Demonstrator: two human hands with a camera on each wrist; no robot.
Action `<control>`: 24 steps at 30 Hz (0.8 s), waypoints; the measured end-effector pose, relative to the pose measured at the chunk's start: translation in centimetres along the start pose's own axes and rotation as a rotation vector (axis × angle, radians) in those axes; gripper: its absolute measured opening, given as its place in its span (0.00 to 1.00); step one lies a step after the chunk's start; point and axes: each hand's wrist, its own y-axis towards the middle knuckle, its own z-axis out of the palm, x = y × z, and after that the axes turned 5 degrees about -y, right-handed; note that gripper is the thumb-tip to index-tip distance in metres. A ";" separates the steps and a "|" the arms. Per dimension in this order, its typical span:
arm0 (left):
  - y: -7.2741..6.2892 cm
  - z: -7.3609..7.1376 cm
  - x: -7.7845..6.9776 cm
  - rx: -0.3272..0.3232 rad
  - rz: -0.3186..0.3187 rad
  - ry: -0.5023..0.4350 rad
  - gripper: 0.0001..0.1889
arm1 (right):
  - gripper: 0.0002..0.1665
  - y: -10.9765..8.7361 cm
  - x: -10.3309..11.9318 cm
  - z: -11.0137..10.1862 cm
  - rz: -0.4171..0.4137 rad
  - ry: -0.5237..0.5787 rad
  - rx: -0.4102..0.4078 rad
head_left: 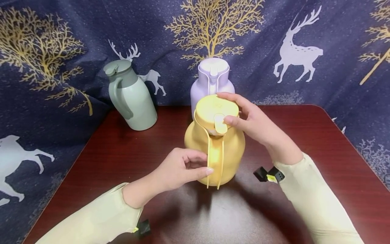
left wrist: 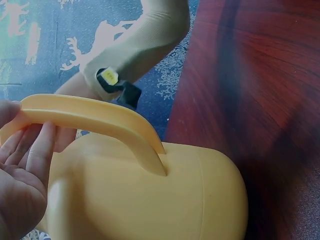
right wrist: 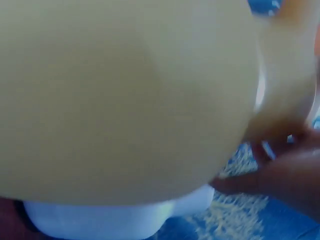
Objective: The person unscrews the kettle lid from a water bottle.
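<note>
In the head view, a yellow thermos jug (head_left: 234,152) is upright at the middle of the table, handle towards me. My left hand (head_left: 173,169) holds its handle (head_left: 215,152), thumb on the near side and fingers behind. The left wrist view shows those fingers (left wrist: 41,157) passing beneath the handle (left wrist: 95,117). My right hand (head_left: 257,125) grips the round lid (head_left: 208,106) from the right, thumb by the pouring lever (head_left: 220,123) and fingers around the far edge. Whether the jug's base touches the table cannot be told. Its body (right wrist: 125,110) fills most of the right wrist view.
A lilac jug (head_left: 201,88) stands right behind the yellow one, partly hidden by it. At the back left is a pale green jug (head_left: 137,105) with a grey-green lid. The dark red table (head_left: 274,217) meets a blue patterned cloth (head_left: 253,67) behind.
</note>
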 end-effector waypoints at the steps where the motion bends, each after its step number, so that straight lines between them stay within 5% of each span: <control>1: 0.0 0.0 0.0 -0.001 -0.001 -0.002 0.14 | 0.37 0.3 -0.4 -0.4 -0.024 0.039 0.041; 6: 0.0 0.0 0.1 0.007 0.001 -0.008 0.14 | 0.33 1.4 -1.1 -1.8 -0.076 0.119 0.203; 12: 0.1 -0.1 0.2 0.011 0.007 -0.014 0.14 | 0.38 1.1 0.4 -2.0 -0.006 0.025 0.239; 15: 0.0 -0.1 0.2 0.011 0.009 -0.019 0.14 | 0.46 0.1 1.5 -1.3 0.002 -0.162 0.140; 19: 0.1 0.0 0.3 0.021 0.012 -0.023 0.14 | 0.65 -1.8 2.7 0.8 0.013 -0.443 -0.088; 24: 0.1 -0.1 0.4 0.017 0.013 -0.013 0.14 | 0.49 -2.4 3.0 2.4 0.011 -0.497 -0.229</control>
